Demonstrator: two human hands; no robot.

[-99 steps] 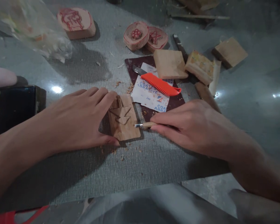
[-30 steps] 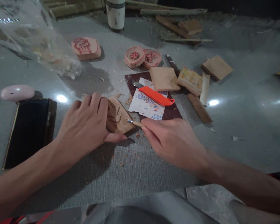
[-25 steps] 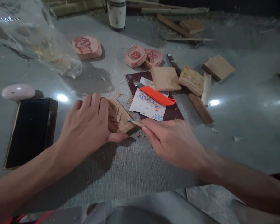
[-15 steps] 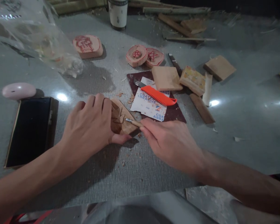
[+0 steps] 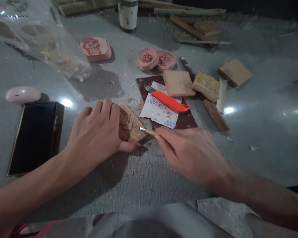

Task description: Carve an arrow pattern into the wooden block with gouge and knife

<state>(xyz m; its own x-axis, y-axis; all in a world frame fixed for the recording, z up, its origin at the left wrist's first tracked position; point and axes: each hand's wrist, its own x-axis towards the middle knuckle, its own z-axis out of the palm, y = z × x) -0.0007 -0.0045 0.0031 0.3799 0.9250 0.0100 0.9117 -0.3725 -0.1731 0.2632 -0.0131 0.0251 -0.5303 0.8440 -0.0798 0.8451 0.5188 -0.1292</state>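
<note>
My left hand [image 5: 96,129] grips a small carved wood block [image 5: 132,124], its fingers over the far side and the thumb along the near edge, pinning it to the table. The block's upper face is cut into rough hollows, partly covered by the hand. In my right hand [image 5: 186,148] is a wood carving chisel [image 5: 150,131] with a short metal blade and a wooden handle. Its tip is over the block's right corner; whether it touches the wood I cannot tell. Wood shavings [image 5: 140,105] lie around the block.
Behind the block, an orange utility knife [image 5: 170,101] rests on white-backed sandpaper [image 5: 157,114]. Wood blocks [image 5: 178,83] lie to the right, and two round pieces with red drawings [image 5: 147,59] farther back. A black phone-like case [image 5: 34,138], a pink oval case [image 5: 23,95] and a plastic bag [image 5: 64,56] are left.
My right hand has drawn the chisel slightly back to the right, away from the middle of the block. My left hand keeps its hold. The whole view has shifted a little.
</note>
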